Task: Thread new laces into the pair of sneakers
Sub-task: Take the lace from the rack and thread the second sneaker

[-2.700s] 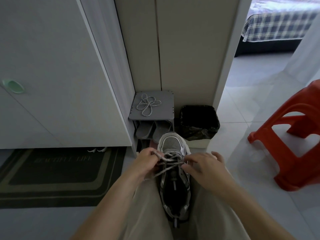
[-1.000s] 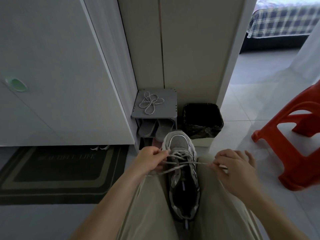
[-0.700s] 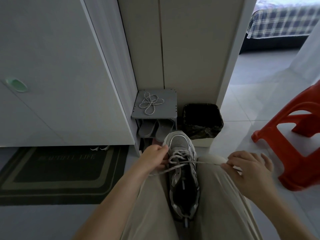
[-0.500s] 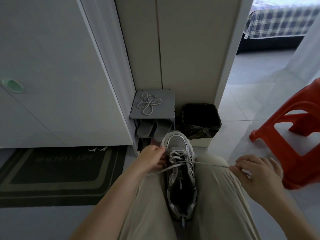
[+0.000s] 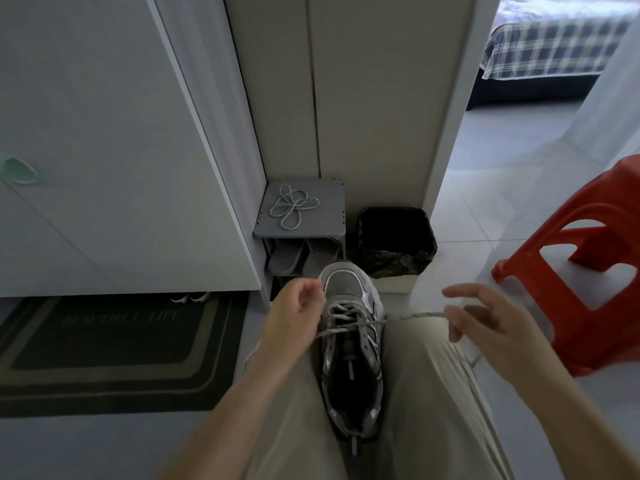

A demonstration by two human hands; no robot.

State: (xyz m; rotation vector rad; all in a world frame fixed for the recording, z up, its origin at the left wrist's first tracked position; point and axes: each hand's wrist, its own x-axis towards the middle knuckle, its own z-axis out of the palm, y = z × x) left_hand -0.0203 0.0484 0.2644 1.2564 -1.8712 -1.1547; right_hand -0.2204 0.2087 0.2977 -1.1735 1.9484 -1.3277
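A grey and white sneaker (image 5: 351, 368) lies toe-away between my legs, with a speckled grey lace (image 5: 412, 316) crossed through its front eyelets. My left hand (image 5: 294, 317) sits against the shoe's left side near the toe, fingers curled round the left lace end, whose tail trails out by my wrist. My right hand (image 5: 485, 323) is out to the right of the shoe, pinching the other end, which runs taut from the eyelets; its index finger is stretched out. A second lace (image 5: 293, 206) lies coiled on a small grey shoe rack (image 5: 332, 192).
The rack holds grey slippers (image 5: 298, 258) and stands against a wall corner. A black-lined bin (image 5: 394, 237) is right behind the sneaker's toe. A red plastic stool (image 5: 588, 271) stands close on the right. A dark doormat (image 5: 104, 341) lies to the left, below a white door.
My right hand has drawn its lace end out to the right, away from the shoe, pulling the lace taut. My left hand stayed at the shoe's left side.
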